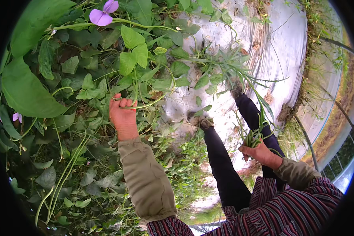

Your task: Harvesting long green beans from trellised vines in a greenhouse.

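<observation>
My left hand [123,113] is among the bean vines, its fingers curled around a thin green stem or pod [153,101] that arcs out to the right. Young bright green leaves [134,53] rise just above it. On the right, near my legs, my right hand [261,153] grips a bunch of long green bean pods [252,139], their thin ends sticking up and looping out. Several long pale pods [66,174] hang in the foliage at the lower left. A purple flower [101,16] stands on a stalk at the top left.
Dense vine foliage [100,177] fills the left side. Pale plastic film [280,53], with soil and dry bits on it, covers the ground around my feet. A tall grassy weed [239,69] leans over it. Curved thin poles [308,141] stand at the right, beside more film.
</observation>
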Tool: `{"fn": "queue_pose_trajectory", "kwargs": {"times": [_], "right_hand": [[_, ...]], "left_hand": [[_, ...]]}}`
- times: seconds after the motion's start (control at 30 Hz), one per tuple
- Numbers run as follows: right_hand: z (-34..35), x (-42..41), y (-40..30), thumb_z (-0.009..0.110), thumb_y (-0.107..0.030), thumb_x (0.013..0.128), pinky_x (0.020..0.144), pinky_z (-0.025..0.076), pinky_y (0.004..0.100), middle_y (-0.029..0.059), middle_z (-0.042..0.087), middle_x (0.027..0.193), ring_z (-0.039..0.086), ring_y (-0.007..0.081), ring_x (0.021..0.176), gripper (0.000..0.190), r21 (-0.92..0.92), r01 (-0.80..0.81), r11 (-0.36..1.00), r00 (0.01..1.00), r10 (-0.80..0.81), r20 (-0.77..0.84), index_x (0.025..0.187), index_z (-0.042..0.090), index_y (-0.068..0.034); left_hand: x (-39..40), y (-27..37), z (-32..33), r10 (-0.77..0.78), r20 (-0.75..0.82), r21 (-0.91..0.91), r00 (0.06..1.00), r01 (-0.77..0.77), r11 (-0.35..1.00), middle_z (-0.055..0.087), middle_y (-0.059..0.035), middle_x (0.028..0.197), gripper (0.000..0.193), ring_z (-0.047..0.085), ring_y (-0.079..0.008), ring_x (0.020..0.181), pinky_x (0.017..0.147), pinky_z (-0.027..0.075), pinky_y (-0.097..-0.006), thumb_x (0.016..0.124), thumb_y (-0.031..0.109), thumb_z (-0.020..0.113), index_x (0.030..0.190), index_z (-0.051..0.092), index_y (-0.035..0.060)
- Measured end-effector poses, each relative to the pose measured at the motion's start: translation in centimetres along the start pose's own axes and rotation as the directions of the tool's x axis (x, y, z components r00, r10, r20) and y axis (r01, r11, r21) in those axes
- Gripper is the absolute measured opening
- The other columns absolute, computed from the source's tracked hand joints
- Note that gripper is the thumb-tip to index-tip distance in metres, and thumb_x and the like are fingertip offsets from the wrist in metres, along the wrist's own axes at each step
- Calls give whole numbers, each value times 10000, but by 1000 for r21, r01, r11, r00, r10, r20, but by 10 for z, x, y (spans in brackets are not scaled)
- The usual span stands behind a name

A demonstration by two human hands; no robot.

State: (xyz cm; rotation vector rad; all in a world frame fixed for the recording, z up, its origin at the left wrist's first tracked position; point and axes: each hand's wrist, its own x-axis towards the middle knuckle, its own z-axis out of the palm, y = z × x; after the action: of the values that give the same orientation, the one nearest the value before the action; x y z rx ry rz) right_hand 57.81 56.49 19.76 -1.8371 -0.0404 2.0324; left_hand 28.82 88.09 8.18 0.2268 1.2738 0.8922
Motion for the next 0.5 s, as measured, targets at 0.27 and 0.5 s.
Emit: {"fn": "queue_pose_trajectory", "kwargs": {"times": [0.27, 0.5], "right_hand": [[17, 6, -28, 641, -139, 853, 473, 392, 249, 2, 507, 577, 472, 74, 510, 215, -65, 83, 994, 997, -82, 12, 722, 509, -32], [68, 26, -75, 703, -143, 759, 575, 467, 339, 70, 544, 706, 570, 206, 630, 224, -259, 597, 759, 802, -577, 157, 907, 575, -32]], "left_hand": [[-61, -32, 29, 193, -174, 249, 966, -147, 957, 509, -70, 692, 306, 507, -173, 650, 641, 414, -335, 876, 47, 393, 1166, 481, 10], [-189, -77, 57, 375, -41, 463, 926, -315, 829, 587, -100, 829, 333, 533, -149, 692, 687, 449, -290, 931, 137, 468, 1233, 444, -3]]}}
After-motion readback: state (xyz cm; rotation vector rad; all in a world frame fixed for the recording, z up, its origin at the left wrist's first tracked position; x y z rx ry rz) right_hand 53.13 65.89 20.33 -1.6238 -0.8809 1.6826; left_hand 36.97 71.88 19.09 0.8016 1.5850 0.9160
